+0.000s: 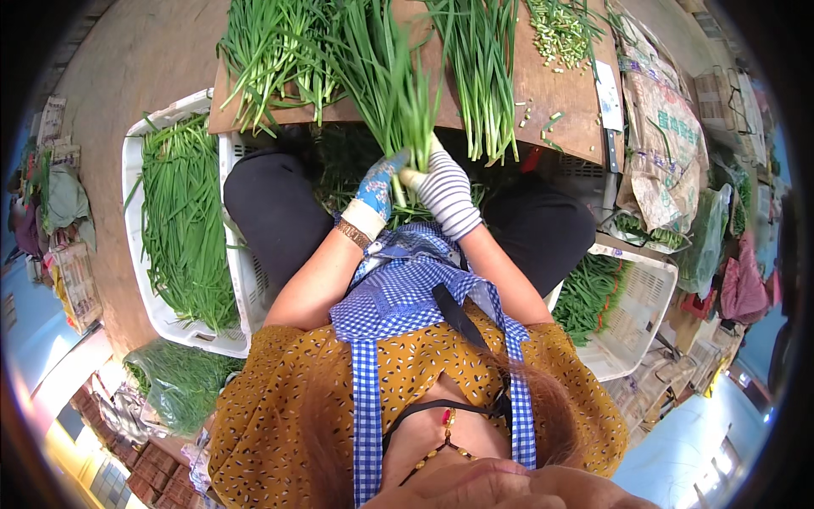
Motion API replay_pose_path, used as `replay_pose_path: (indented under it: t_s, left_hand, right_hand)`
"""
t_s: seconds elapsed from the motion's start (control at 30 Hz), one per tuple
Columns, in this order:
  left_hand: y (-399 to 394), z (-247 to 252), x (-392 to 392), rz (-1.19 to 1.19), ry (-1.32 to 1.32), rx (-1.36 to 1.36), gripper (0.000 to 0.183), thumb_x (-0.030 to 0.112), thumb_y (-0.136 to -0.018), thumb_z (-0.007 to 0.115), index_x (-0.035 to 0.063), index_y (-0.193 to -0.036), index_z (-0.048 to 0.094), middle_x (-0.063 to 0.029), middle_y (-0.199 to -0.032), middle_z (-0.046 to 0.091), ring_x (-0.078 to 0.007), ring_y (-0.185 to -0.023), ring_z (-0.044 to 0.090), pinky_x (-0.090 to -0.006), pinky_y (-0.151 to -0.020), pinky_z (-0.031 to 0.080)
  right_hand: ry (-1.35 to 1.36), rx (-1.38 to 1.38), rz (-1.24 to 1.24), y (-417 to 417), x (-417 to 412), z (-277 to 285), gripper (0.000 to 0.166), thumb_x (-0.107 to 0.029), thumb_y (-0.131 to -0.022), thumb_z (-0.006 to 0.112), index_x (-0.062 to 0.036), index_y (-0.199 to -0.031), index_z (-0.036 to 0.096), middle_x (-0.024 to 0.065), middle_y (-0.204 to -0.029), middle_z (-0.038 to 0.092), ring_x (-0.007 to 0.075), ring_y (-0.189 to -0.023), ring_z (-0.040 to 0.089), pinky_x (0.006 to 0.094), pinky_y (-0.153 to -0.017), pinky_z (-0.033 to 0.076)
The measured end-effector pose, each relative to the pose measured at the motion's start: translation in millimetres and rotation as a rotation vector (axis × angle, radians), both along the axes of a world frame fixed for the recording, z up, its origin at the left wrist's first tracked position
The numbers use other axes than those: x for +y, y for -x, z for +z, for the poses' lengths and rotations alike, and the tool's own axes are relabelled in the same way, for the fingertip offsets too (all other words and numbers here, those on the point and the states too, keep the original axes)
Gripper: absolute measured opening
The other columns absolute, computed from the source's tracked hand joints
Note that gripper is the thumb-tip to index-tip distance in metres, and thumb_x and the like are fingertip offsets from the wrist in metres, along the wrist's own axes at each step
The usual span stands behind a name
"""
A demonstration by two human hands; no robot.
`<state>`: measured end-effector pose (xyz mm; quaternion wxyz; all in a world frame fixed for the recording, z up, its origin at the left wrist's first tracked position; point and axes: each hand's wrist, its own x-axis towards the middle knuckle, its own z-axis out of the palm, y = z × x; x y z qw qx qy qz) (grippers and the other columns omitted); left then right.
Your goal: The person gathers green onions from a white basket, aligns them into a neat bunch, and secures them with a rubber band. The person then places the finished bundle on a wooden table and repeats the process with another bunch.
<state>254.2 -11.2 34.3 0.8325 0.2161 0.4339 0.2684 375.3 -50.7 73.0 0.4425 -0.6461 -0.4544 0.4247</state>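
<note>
Both my hands grip the pale stem ends of a bunch of garlic chives (416,127), held just over the near edge of the wooden table (553,121). My left hand (379,188), in a blue floral glove, closes on the bunch from the left. On its right is my right hand (447,191), in a white glove with dark stripes. The bunch's leaves are blurred and point away from me. Loose chives (280,63) lie on the table to the left. A straighter bundle of chives (481,83) lies to the right, its stem ends overhanging the edge.
A cleaver (609,105) lies along the table's right edge beside cut stem ends (559,35). At my left, a white plastic crate (133,210) holds chives; another white crate (642,318) stands at my right. Printed sacks (661,133) sit beyond the cleaver.
</note>
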Motion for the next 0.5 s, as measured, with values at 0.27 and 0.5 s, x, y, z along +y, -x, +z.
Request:
replay_pose_path:
  t_s: [0.27, 0.5]
  left_hand:
    - [-3, 3, -2, 0.23, 0.244, -0.366, 0.034, 0.028, -0.087, 0.052, 0.0069, -0.114, 0.049, -0.018, -0.105, 0.058, -0.0309, -0.093, 0.059, -0.045, -0.077, 0.051]
    - [-8, -6, 0, 0.081, 0.052, 0.004, 0.032, 0.02, -0.085, 0.056, 0.0018, -0.11, 0.055, -0.0126, -0.096, 0.061, -0.0228, -0.077, 0.061, -0.036, -0.062, 0.054]
  right_hand:
    - [0.224, 0.837, -0.181, -43, -16, -47, 0.037, -0.028, -0.08, 0.062, -0.0062, -0.108, 0.052, 0.0057, -0.086, 0.06, 0.0159, -0.069, 0.058, 0.0284, -0.058, 0.05]
    - [0.208, 0.304, -0.129, -8, -5, -33, 0.045, -0.01, -0.07, 0.07, -0.0056, -0.109, 0.049, 0.0046, -0.086, 0.059, 0.0142, -0.067, 0.056, 0.0252, -0.052, 0.047]
